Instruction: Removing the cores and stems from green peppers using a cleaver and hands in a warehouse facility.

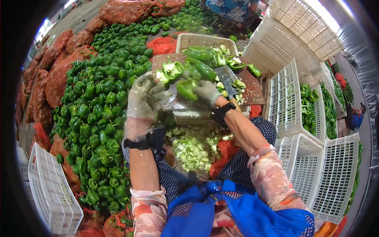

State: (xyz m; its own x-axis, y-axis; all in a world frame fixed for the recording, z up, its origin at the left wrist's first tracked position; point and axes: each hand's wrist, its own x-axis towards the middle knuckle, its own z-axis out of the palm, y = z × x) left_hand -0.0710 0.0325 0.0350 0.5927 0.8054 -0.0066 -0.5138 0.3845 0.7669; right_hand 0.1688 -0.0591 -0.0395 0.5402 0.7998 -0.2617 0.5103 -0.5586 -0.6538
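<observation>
My right hand (207, 93), in a pale glove, grips a green bell pepper piece (186, 89) above the cutting board (252, 90). My left hand (143, 96), also gloved, is raised at the board's left edge, its fingers bent but apart, with nothing visible in them. Just beyond it lie opened pepper pieces (172, 70) with pale insides. Several green peppers (203, 69) and cut-out cores (221, 55) sit farther back on the board. Beside my right hand a broad-bladed knife (226, 80) lies on the board, its wooden handle toward me. Seeds are scattered around it.
A large heap of green peppers (98, 118) spreads at my left, with red mesh sacks (65, 81) behind. Pale trimmings (193, 152) are piled between my knees. White crates (284, 98) stand at right, another crate (53, 189) at lower left. Another person (231, 10) sits across.
</observation>
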